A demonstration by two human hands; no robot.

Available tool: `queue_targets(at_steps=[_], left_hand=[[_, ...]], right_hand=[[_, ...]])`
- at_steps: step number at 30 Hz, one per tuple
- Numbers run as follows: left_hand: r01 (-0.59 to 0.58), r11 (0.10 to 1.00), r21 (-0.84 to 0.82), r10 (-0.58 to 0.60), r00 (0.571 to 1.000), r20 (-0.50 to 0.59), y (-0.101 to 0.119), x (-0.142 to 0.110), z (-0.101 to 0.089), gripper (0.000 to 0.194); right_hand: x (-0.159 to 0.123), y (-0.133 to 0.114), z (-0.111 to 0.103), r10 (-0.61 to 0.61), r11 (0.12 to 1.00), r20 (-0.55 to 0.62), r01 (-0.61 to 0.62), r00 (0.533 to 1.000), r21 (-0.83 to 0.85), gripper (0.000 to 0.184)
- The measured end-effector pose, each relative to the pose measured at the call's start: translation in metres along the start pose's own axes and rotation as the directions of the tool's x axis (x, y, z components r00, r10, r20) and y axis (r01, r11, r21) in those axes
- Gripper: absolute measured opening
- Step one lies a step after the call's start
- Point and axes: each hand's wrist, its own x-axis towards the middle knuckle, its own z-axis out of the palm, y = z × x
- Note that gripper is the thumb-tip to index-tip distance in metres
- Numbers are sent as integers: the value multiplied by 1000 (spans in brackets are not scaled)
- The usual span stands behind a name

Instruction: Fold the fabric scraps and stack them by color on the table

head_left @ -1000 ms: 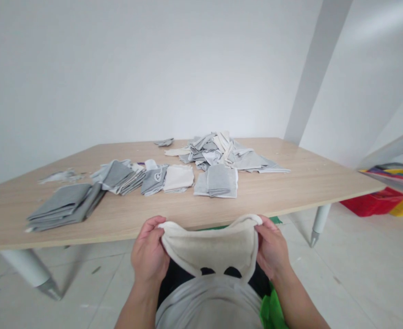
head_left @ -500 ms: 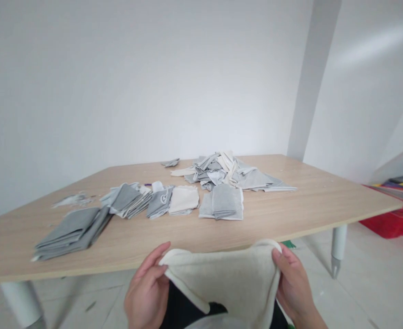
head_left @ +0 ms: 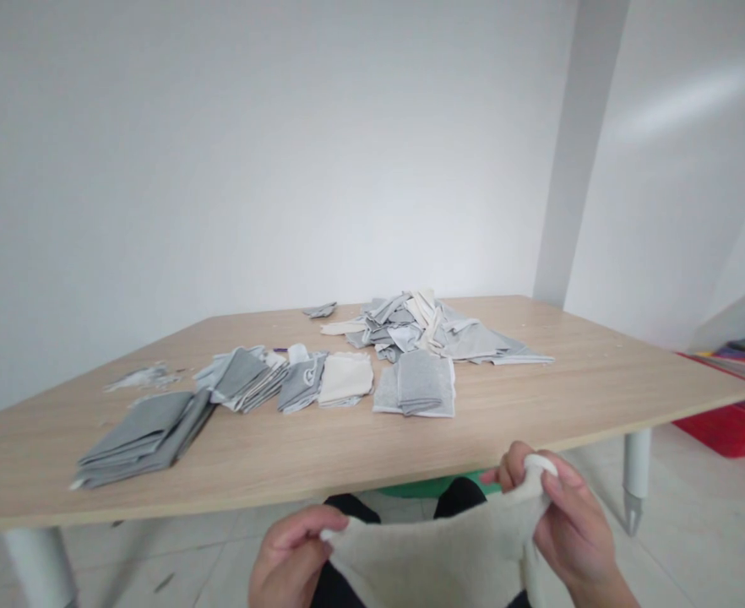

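A cream fleece cloth piece (head_left: 436,561) hangs between my two hands at the bottom of the view, below the table's near edge. My left hand (head_left: 293,557) pinches its left corner with closed fingers. My right hand (head_left: 559,515) grips the right corner, which is bunched in its fingers and raised higher than the left. The lower part of the cloth runs out of the frame.
A light wooden table (head_left: 537,397) stands in front of me. On it lie a folded dark grey stack (head_left: 148,426), several small folded grey and cream stacks (head_left: 340,378), and a loose heap of cloth pieces (head_left: 429,325). Red crates (head_left: 731,422) sit at the right.
The view has tilted up, so the hands and cloth sit lower in the frame. My right hand has bunched its corner and lifted it; the cloth's curved edge no longer shows.
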Motion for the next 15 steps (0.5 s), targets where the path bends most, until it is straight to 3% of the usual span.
queue_targets(at_steps=[2, 4, 8, 10, 15], left_hand=[[-179, 954, 239, 152, 980, 124, -1, -1, -7, 16], [-339, 855, 393, 232, 927, 294, 2, -2, -11, 25], [-482, 745, 461, 176, 809, 561, 13, -4, -8, 36], [-493, 726, 479, 138, 787, 601, 15, -5, -5, 36], [-514, 704, 491, 164, 789, 592, 5, -4, -8, 26]], right_hand=[[3, -6, 0, 53, 997, 3, -52, 999, -56, 24], [7, -11, -1, 52, 989, 23, -48, 998, -142, 24], [11, -16, -5, -4, 963, 27, 11, 1000, -269, 27], [11, -16, -7, -8, 955, 12, 11, 1000, -297, 27], [10, -13, -15, -33, 923, 13, 36, 999, -383, 24]])
